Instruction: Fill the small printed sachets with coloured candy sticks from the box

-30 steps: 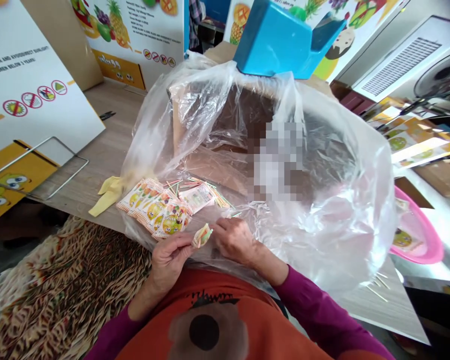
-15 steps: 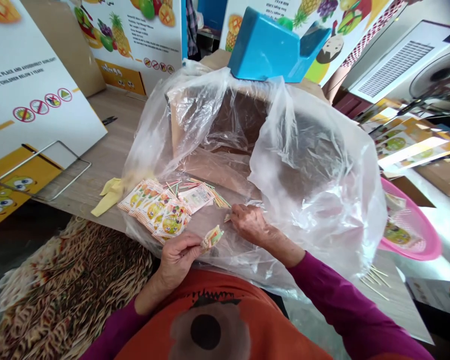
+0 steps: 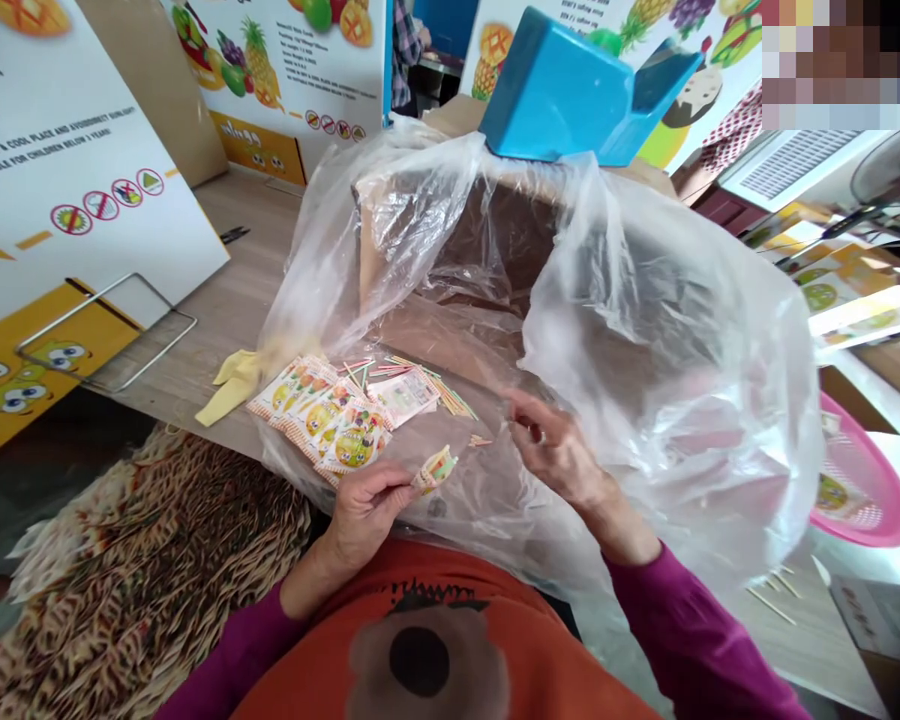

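My left hand (image 3: 367, 508) pinches a small printed packet (image 3: 436, 468), its torn top facing right with pale green contents showing. My right hand (image 3: 555, 450) hovers over the plastic sheet to the right of it, fingers loosely bent and apart, with nothing visible in them. Between the two hands a small torn scrap (image 3: 481, 440) lies on the plastic. Several printed packets (image 3: 322, 415) lie overlapping beyond my left hand. Behind them are a pale packet (image 3: 405, 393) lying face down and several thin coloured sticks (image 3: 454, 395).
A cardboard box lined with a clear plastic bag (image 3: 457, 325) lies open toward me, a blue tape dispenser (image 3: 555, 95) on top. Yellow glove-like material (image 3: 229, 385), a wire stand (image 3: 112, 335) and printed cartons (image 3: 67, 190) are left. A pink basket (image 3: 896, 490) stands right.
My right hand has let go of the torn scrap, which now lies on the plastic, and has moved right with its fingers loosened. My left hand still holds the packet.
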The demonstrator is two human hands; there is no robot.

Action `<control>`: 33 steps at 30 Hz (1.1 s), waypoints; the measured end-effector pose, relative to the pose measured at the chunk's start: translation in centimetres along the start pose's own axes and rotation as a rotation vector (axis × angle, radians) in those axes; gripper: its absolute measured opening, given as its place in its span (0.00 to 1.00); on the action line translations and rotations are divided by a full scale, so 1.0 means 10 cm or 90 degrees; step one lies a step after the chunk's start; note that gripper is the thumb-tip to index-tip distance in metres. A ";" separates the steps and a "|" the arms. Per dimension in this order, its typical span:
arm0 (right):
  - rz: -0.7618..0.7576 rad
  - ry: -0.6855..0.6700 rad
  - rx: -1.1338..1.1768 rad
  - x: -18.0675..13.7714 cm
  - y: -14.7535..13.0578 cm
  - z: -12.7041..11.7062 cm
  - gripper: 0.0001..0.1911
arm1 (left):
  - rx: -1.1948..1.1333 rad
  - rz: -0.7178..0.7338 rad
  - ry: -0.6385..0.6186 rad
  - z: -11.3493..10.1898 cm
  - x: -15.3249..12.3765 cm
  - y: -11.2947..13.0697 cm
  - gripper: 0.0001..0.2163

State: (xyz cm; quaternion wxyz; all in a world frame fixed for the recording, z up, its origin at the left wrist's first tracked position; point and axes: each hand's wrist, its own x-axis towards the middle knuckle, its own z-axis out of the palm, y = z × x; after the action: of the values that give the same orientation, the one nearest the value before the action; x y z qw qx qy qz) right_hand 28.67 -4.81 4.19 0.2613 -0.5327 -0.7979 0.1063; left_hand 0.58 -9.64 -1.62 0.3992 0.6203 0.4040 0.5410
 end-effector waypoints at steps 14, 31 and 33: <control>-0.065 0.047 0.381 0.11 -0.54 0.24 0.09 | 0.001 0.052 0.024 0.04 0.14 -0.05 0.07; 0.087 -0.058 -0.153 0.40 0.15 0.50 0.17 | -0.030 0.034 0.043 -0.01 0.09 -0.08 0.08; 0.083 -0.030 -0.009 0.39 0.03 0.35 0.21 | -0.034 0.045 0.050 -0.01 0.10 -0.08 0.07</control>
State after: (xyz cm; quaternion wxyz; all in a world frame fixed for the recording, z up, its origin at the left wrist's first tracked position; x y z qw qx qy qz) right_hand 25.92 -0.72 2.30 0.2309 -0.5829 -0.7681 0.1301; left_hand 0.54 -8.36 -2.03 0.3804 0.6017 0.3828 0.5889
